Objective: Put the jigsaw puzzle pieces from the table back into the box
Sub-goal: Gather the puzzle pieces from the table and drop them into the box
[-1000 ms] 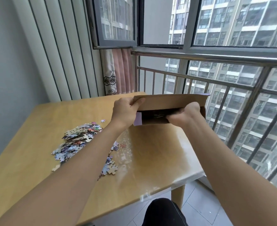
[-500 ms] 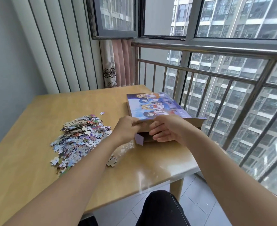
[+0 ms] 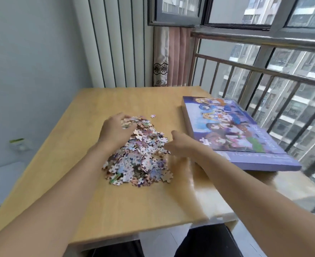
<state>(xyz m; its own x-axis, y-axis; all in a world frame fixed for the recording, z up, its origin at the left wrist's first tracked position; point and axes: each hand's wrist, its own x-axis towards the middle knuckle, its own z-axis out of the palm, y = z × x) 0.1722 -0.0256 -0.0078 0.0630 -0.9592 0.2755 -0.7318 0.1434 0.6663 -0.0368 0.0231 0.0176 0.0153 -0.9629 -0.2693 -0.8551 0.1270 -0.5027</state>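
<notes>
A heap of loose jigsaw pieces (image 3: 143, 158) lies in the middle of the wooden table (image 3: 116, 210). One stray piece (image 3: 153, 116) sits just beyond the heap. The purple puzzle box (image 3: 227, 123) lies flat at the table's right side, picture face up, its near corner hanging over the table edge. My left hand (image 3: 114, 131) rests on the heap's far left part, fingers curved over the pieces. At the heap's right edge, between heap and box, is my right hand (image 3: 179, 145), blurred, with its fingertips touching the pieces. Neither hand visibly grips anything.
A metal railing (image 3: 264, 71) and windows run along the right side, close behind the box. A curtain (image 3: 169, 56) hangs at the far corner. A ribbed wall panel (image 3: 116, 43) stands behind the table. My dark trousers (image 3: 205, 242) show below the near edge.
Both hands let go of the box, now lying flat at the right, and moved left onto the heap of pieces. The view swung left and down.
</notes>
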